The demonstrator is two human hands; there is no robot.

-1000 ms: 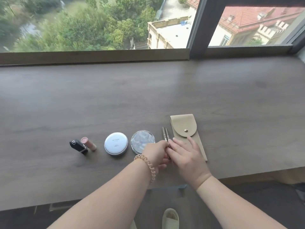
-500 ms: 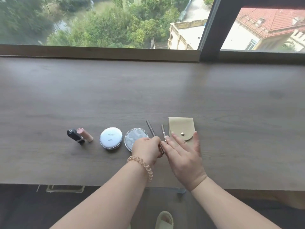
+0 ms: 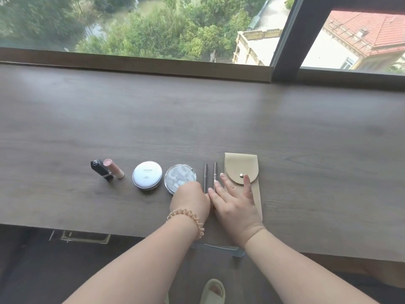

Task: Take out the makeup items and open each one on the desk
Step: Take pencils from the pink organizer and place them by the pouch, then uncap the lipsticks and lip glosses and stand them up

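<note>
Soft, even daylight comes through the window (image 3: 153,27) at the far edge, leaving the desk (image 3: 219,119) evenly lit with a pale sheen and only faint shadows, while the wide-angle lens bends the sill and desk edges and slightly softens fine detail.

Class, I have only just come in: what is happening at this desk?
A person is laying out makeup along the desk. The left hand and right hand rest at the near ends of two slim pens, side by side. Beside them lie two round compacts, two lipsticks and a snapped-shut beige pouch.
</note>
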